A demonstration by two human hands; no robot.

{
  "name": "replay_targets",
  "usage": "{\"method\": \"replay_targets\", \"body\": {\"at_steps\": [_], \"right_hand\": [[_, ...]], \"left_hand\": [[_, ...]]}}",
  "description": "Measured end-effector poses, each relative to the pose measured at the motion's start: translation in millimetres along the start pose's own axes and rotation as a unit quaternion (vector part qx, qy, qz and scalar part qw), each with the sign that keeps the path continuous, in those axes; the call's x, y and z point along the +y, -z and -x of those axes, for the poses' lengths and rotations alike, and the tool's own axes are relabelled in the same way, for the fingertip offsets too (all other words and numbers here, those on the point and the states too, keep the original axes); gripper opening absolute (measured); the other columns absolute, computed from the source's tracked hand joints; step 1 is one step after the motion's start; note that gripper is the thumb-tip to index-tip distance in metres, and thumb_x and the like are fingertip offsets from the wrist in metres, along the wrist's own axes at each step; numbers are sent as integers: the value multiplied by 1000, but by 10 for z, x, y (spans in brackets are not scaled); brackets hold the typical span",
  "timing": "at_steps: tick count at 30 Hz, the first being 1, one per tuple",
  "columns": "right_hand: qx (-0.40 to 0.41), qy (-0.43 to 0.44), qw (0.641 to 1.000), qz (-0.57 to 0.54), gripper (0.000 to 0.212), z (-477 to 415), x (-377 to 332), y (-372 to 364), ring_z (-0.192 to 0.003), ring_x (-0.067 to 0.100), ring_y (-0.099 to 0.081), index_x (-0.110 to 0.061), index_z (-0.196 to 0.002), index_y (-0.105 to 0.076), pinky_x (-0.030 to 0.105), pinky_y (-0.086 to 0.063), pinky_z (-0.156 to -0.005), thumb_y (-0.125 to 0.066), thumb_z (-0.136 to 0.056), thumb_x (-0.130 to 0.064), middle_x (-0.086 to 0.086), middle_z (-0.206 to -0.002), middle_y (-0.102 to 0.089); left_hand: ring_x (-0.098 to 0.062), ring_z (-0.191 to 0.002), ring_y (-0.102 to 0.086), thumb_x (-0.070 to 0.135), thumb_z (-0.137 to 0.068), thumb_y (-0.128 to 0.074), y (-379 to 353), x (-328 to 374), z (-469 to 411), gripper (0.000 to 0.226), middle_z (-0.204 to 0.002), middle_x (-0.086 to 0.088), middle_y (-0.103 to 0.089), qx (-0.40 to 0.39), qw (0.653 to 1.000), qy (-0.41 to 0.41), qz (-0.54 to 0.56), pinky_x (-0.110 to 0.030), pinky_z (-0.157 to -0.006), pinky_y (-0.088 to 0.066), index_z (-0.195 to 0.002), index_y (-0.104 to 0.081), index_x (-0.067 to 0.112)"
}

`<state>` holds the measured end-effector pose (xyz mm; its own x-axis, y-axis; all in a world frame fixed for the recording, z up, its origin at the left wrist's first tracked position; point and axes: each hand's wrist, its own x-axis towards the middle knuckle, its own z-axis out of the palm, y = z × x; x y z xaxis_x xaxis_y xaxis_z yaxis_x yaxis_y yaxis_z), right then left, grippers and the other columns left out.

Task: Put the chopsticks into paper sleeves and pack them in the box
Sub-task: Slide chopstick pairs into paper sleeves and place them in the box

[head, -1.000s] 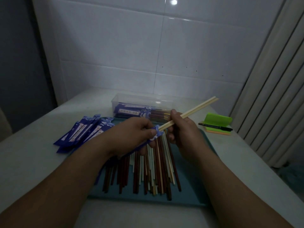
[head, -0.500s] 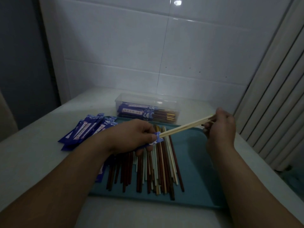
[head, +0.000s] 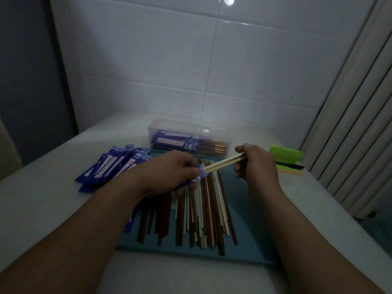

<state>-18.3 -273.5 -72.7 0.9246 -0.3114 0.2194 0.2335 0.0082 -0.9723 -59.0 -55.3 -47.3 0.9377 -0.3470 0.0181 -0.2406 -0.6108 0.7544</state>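
Left hand [head: 171, 172] pinches 1 blue paper sleeve [head: 199, 174] at its mouth. Right hand [head: 254, 164] grips 2 pale chopsticks [head: 222, 164] by their butt ends, tips inside the sleeve mouth. Sticks: light, stiff, smooth; hold near the butt. Sleeve: thin, creases easily. Loose chopsticks [head: 191, 213] on tray [head: 250, 219]: perhaps two dozen, too dim to count. Box [head: 186, 124]: 1, partly filled

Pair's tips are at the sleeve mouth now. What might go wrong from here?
The left hand pinches the blue sleeve right at its mouth, so the pale chopsticks may snag or crumple the paper when pushed.
The right hand holds only their far ends; the two sticks might splay and one miss the opening.
All this hangs above the loose chopsticks on the tray; a dropped stick would likely get mixed in.
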Motion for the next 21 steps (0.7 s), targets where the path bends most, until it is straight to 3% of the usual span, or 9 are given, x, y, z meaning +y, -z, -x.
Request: {"method": "replay_targets", "body": {"at_steps": [5,12,16,21], "right_hand": [[-52,15,998,34,28,57,38,-87,-47,17,-55,-8,-91,-71,27,-45,-45,-50,-106,-21,4,-58,-59],[-68,25,995,69,32,63,40,-76,-47,17,-51,0,-93,-64,27,-40,-44,-49,-107,-25,5,-63,-60],[-72,9,996,57,21,70,11,-56,-44,16,-44,-7,-86,-57,25,-33,-42,-50,-102,-18,2,-57,-54],[-150,-27,985,77,25,129,-34,-79,-47,18,-41,-10,-86,-54,25,-30,-45,-44,-106,-23,6,-61,-50]], "left_hand": [[-9,-60,-65,31,-106,-55,-13,-15,-17,18,-85,7,-77,2,1000,-5,-3,-30,-64,-52,-101,-67,19],[-12,-58,-62,31,-108,-50,-3,-33,-15,24,-84,1,-77,12,1000,-11,2,-27,-58,-50,-98,-66,17],[-14,-57,-60,31,-108,-50,-16,-23,-26,28,-81,-5,-76,24,1000,-17,10,-21,-51,-48,-97,-66,10],[-2,-55,-57,33,-107,-51,-4,-82,-80,27,-75,-2,-69,52,997,-32,-51,-24,-56,-45,-89,-65,18]]}}
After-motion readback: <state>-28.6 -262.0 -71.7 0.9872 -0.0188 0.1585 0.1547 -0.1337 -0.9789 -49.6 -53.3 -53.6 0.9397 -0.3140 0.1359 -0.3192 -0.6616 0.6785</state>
